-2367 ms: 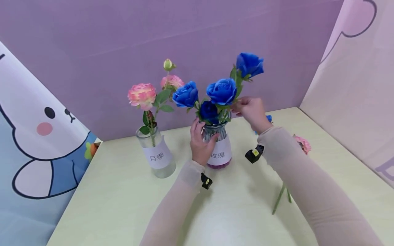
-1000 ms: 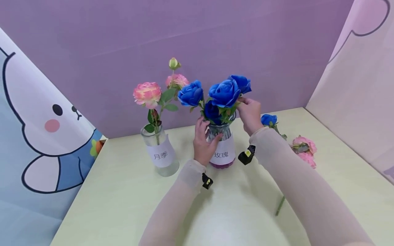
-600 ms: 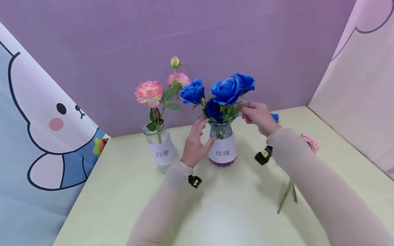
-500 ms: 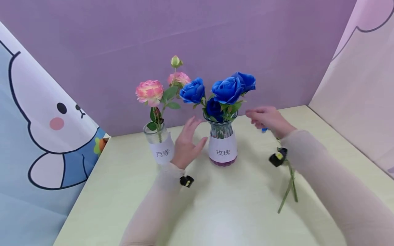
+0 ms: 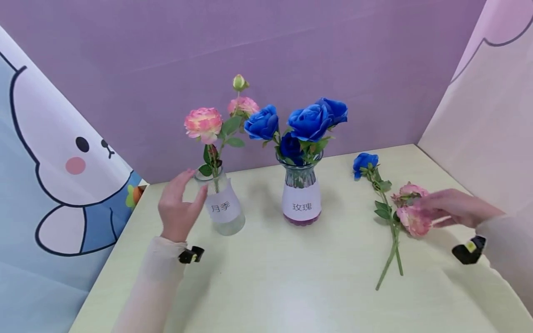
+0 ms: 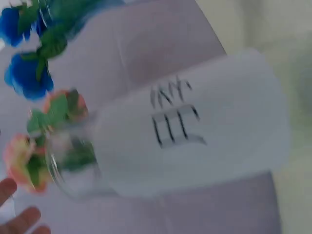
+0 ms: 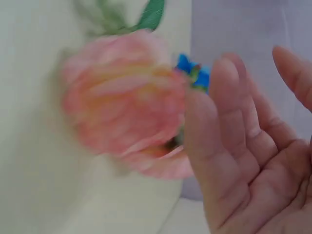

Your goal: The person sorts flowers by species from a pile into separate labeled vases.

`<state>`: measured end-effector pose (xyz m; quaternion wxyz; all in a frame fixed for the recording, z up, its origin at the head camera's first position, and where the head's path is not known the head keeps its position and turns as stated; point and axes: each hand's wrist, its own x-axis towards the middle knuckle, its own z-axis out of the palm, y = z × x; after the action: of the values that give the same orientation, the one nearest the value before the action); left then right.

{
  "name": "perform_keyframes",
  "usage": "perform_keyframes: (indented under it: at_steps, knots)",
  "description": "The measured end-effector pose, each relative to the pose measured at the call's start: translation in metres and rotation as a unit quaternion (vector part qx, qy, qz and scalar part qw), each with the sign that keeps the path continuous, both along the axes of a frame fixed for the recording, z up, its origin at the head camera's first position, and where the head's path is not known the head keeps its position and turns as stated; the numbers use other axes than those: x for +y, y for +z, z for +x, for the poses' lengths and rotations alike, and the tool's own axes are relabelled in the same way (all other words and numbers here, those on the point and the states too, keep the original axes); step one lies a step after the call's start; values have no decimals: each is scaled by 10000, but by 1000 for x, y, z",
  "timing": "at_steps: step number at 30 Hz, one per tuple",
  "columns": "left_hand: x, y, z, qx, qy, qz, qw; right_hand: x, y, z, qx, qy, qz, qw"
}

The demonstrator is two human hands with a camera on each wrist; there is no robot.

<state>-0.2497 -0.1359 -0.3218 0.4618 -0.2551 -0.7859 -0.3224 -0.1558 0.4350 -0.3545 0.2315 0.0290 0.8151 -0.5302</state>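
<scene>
Partly, right hand hides pink flowers; left hand, glass jar; both hands relaxed.

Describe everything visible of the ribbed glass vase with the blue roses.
The ribbed, bluish-grey glass vase stands upright on the pale table, with a flared rim, narrowed neck and purplish base. A white paper label with two black characters covers its front. Four blue, fabric-looking roses rise from its mouth. The left hand and right hand are clear of it.
</scene>
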Motion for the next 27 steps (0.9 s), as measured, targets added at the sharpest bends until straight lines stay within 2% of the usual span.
perform_keyframes:
  at_steps: [2, 3, 4, 6, 7, 9, 11, 12, 14, 18, 21, 25, 27]
  knots:
    - [-10, -2, -2, -736, -209, 148, 9970, 5, -11, 9, -276, 36, -268, 9993]
    - [-14, -4, -2, -1165, -341, 325, 9921, 6, -16, 14, -389, 45, -386, 9985]
    - [-17, -5, -3, -1603, -428, 569, 9845, 4, -21, 18, -480, 19, -447, 9978]
    - [-20, -7, -6, -2313, -493, 1195, 9643, -3, -31, 25, -602, -101, -455, 9971]
    - [-21, -8, -8, -2563, -507, 1521, 9532, -8, -36, 27, -644, -198, -430, 9968]
    - [-22, -11, -12, -2801, -557, 2106, 9349, -19, -42, 31, -666, -341, -356, 9966]
    - [-20, -16, -16, -2854, -633, 2378, 9263, -28, -45, 32, -629, -350, -281, 9970]
    - [-18, -19, -18, -2816, -692, 2448, 9252, -32, -46, 32, -606, -280, -279, 9974]
    - [-13, -27, -19, -2676, -793, 2422, 9292, -39, -49, 32, -584, -89, -337, 9977]
    - [-3, -39, -17, -2197, -889, 2119, 9481, -50, -56, 31, -513, -16, -533, 9973]
    - [3, -43, -17, -1896, -902, 1902, 9590, -58, -61, 31, -480, -535, -634, 9954]
    - [9, -45, -19, -1777, -794, 1861, 9631, -64, -64, 32, -408, -1268, -623, 9891]
    - [11, -46, -19, -1771, -704, 1883, 9634, -68, -64, 32, -363, -1480, -587, 9866]
